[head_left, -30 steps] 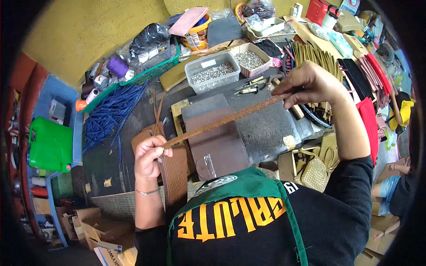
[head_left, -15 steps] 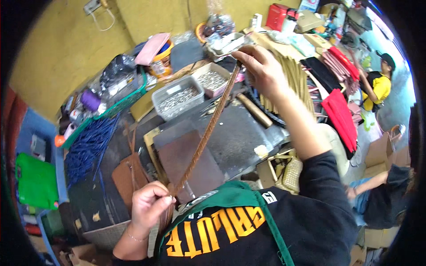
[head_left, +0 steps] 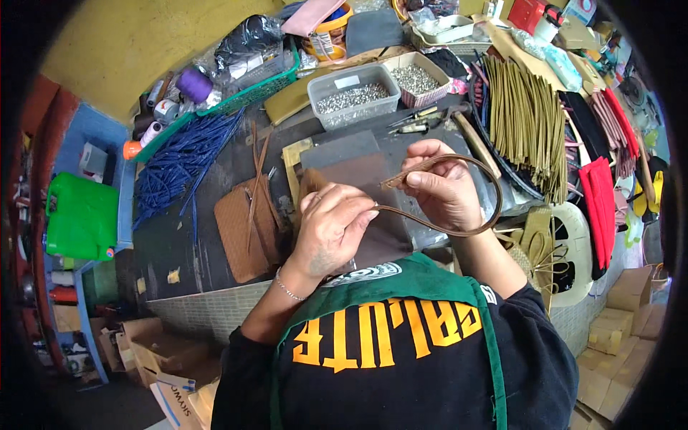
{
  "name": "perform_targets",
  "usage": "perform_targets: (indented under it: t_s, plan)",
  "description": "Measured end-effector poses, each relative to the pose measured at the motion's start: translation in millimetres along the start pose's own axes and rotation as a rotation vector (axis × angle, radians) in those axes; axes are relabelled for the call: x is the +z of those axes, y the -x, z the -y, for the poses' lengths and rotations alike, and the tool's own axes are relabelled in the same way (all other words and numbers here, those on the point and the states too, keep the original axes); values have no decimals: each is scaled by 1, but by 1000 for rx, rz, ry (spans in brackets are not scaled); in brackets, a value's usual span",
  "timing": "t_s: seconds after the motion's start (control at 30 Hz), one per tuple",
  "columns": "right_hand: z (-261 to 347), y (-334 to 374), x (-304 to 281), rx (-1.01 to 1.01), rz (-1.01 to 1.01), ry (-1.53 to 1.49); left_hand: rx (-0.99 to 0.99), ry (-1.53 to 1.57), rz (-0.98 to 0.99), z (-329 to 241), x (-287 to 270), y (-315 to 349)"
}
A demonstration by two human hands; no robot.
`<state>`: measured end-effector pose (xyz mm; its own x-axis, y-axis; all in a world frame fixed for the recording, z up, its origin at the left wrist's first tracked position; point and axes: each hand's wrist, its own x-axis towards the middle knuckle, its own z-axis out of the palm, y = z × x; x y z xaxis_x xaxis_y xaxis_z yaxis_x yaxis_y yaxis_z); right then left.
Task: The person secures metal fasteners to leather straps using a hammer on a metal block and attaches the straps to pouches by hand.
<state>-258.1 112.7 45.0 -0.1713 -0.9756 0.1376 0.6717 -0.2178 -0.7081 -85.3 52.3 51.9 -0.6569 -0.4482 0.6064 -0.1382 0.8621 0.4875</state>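
We had a narrow, brown, leather-like strap bent into a round loop above the dark, scuffed desk, its two ends near each other but apart. Our left hand had its grip pinched narrow on the lower end, and our right hand held the upper end between thumb and fingers, with a short tip sticking out toward the left. Since the loop looked springy, the likeliest trouble was an end flicking free if either pinch loosened, for only a small length was held on each side. The bend itself could have creased or cracked the strap if we drew the loop much tighter, and a twist might have crept in unnoticed if the two ends were turned unequally. Our own fingers hid part of each end, so a flaw there could have been missed. A strap springing loose might also have swung toward the clear plastic tub of small metal pieces behind our hands and scattered some, or dropped near the brown textured flat panel on the left, where its similar colour would have made it harder to pick out.
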Motion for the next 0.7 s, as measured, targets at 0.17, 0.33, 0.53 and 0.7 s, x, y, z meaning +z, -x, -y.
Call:
perform_targets:
  t_s: [0.17,0.33,0.53,0.7]
  plan:
    - [-9,4,-3,29,75,111,-7,16,-66,6,8,11]
    - [-26,19,0,-71,43,211,43,108,-181,10,18,16]
    - [-32,23,0,-58,12,190,24,114,-132,10,20,20]
    - [-30,23,0,-79,58,287,19,60,-105,5,13,14]
